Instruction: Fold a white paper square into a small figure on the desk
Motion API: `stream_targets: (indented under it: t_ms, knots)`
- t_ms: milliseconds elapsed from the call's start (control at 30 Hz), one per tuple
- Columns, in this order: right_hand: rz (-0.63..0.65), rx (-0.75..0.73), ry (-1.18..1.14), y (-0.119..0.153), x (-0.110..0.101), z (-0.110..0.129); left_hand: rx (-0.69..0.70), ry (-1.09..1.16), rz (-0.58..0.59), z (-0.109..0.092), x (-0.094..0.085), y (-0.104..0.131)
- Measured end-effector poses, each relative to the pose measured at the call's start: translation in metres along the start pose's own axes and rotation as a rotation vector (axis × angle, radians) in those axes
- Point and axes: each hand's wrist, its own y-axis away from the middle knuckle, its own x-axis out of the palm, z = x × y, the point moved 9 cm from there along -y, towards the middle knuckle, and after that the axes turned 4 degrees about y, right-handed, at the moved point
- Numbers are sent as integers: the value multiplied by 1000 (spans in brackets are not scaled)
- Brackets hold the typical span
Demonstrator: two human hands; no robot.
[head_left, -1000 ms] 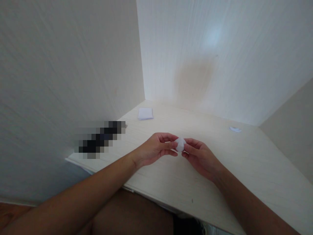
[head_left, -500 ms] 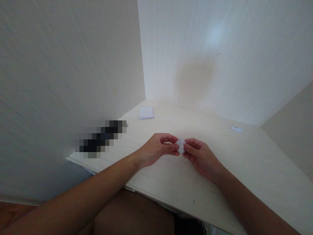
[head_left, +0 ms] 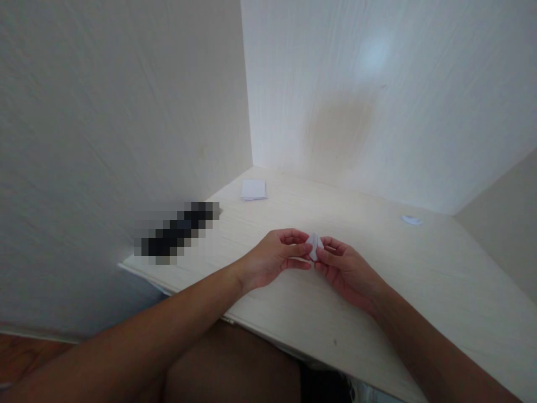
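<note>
Between my two hands is a small folded piece of white paper (head_left: 314,244), held a little above the table, with a crease showing down its middle. My left hand (head_left: 282,256) pinches its left side between thumb and fingers. On the right side, my right hand (head_left: 344,265) grips it with the thumb in front and the fingers curled behind. The fingertips cover part of the paper's edges.
The white table (head_left: 268,313) stands in a corner between pale walls. Toward the back left lies a stack of square white paper (head_left: 254,189). A small white folded piece (head_left: 411,220) rests at the back right. A blurred-out dark object (head_left: 178,230) is at the left edge.
The folded paper has been turned slightly, so more of its creased face shows. My left little finger stands further from the paper. The whole view has shifted a little.
</note>
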Motion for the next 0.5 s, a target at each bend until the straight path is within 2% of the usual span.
stream_targets:
  t_ms: [133,233,500]
  knots:
    - [-20,-69,88,0,-2,3,73,-34,9,-1,4,1]
    - [-80,-144,213,-1,-6,8,130,-71,-16,-3,4,3]
    - [-264,-314,581,4,-11,28,263,-295,-291,-17,-10,8]
